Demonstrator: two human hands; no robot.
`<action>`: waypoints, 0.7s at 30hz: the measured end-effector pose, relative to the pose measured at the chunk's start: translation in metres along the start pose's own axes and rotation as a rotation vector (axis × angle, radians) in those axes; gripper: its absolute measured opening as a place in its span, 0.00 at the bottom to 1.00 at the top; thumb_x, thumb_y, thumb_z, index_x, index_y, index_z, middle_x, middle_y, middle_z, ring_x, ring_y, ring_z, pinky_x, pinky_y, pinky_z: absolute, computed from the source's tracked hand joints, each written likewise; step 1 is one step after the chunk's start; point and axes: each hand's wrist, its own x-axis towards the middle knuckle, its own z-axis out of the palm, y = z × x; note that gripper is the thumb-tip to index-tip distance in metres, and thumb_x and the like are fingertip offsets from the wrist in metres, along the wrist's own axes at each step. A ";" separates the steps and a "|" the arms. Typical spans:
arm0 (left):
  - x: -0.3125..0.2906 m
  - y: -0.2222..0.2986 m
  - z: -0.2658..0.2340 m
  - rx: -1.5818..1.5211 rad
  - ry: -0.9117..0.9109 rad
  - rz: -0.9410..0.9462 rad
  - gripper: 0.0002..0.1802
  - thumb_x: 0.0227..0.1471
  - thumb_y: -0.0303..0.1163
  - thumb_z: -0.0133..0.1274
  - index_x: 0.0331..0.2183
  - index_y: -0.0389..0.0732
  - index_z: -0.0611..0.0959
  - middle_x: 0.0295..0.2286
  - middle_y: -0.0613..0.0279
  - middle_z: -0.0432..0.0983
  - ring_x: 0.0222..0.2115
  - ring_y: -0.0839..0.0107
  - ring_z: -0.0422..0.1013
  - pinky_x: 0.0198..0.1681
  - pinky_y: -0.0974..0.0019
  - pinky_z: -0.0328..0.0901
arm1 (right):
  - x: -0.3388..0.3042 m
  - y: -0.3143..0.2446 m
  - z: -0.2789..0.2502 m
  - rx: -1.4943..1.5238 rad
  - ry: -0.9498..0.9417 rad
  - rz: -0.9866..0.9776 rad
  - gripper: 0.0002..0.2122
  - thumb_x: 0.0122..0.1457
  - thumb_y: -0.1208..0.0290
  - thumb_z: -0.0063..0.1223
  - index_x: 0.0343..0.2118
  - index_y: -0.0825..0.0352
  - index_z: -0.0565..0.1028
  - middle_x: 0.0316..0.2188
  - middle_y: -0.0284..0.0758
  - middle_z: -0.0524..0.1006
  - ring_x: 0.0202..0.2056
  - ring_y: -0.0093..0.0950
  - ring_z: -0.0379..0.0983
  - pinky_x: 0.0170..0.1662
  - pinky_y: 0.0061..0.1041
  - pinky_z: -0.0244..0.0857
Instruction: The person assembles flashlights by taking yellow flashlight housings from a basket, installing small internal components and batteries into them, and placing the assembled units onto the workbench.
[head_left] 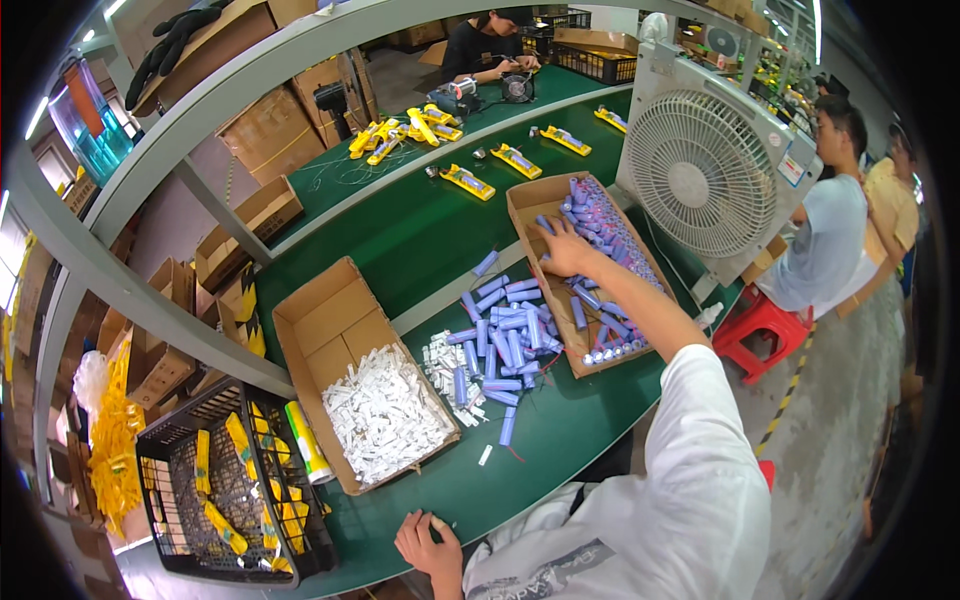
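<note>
My right hand [566, 252] reaches into the far left part of a cardboard box [530, 215] of purple cylindrical battery cells [600, 232]. Its fingers are spread over the cells near the box's left wall, with nothing visibly gripped. My left hand [430, 543] rests at the near table edge, fingers loosely bent and apart, holding nothing. Between the boxes lies a loose heap of purple cells [510, 335], some with thin red wires. White small pieces [440, 360] lie partly beneath the heap. A second cardboard box [310, 310] to the left holds many more white pieces [385, 415].
A black crate [160, 500] with yellow packets stands at left beside a yellow-green roll [308, 440]. A fan [700, 170] stands at right. Yellow-cased units [467, 182] lie along the green bench [400, 240]. A person [490, 50] works opposite; others sit at right near a red stool [765, 335].
</note>
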 end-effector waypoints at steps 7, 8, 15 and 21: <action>0.000 0.002 -0.004 0.004 -0.003 -0.013 0.07 0.50 0.24 0.60 0.35 0.38 0.83 0.40 0.54 0.81 0.43 0.50 0.76 0.48 0.48 0.67 | 0.008 -0.019 0.021 -0.206 0.323 0.124 0.22 0.64 0.60 0.54 0.61 0.58 0.73 0.54 0.46 0.74 0.59 0.55 0.67 0.53 0.53 0.74; -0.001 0.001 -0.004 0.004 0.006 -0.008 0.07 0.50 0.24 0.60 0.35 0.38 0.83 0.39 0.54 0.81 0.43 0.50 0.76 0.48 0.48 0.67 | 0.010 -0.022 0.022 -0.206 0.323 0.122 0.22 0.64 0.60 0.54 0.61 0.58 0.73 0.54 0.46 0.74 0.59 0.55 0.67 0.53 0.53 0.74; -0.004 0.000 -0.004 0.000 0.011 -0.029 0.06 0.51 0.25 0.59 0.35 0.38 0.84 0.39 0.55 0.81 0.43 0.50 0.77 0.48 0.49 0.67 | 0.012 -0.013 0.027 -0.303 0.190 0.122 0.18 0.61 0.67 0.57 0.54 0.61 0.76 0.40 0.45 0.81 0.39 0.50 0.82 0.40 0.43 0.79; -0.006 -0.006 -0.011 0.002 0.045 -0.048 0.07 0.49 0.25 0.61 0.34 0.39 0.84 0.38 0.57 0.81 0.42 0.51 0.78 0.48 0.50 0.68 | -0.004 -0.044 -0.047 0.452 -0.007 0.183 0.11 0.61 0.70 0.57 0.45 0.65 0.78 0.22 0.46 0.81 0.20 0.35 0.81 0.26 0.38 0.76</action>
